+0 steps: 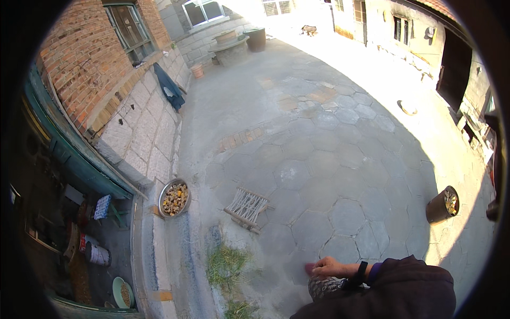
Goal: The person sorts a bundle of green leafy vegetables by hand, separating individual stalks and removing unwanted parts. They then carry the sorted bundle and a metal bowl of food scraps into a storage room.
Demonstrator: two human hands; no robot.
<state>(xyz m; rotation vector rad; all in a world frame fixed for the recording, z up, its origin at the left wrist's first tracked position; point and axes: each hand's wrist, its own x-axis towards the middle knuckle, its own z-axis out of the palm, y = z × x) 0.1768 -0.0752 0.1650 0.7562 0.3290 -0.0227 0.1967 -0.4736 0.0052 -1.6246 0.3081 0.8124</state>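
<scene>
My right hand point(326, 267) hangs low at the bottom of the view, its fingers curled; a black band is on the wrist below a dark sleeve. Whether it holds something is not clear. A dark red shape point(309, 268), perhaps a shoe tip, shows just beyond the fingers. My left hand is out of view. Ahead to the left, a low folding stool with a woven cord seat point(248, 205) stands on the paving. Near it, a metal basin point(162, 199) of chopped yellow and brown pieces sits on the stone step. Cut green grass point(227, 265) lies by the step.
A dark bucket point(437, 207) with similar pieces stands at the right. An open doorway at left shows a small stool point(102, 206), a paint can point(97, 255) and a green basin point(116, 293). Blue cloth point(168, 87) hangs on the wall. An animal point(309, 30) is far off.
</scene>
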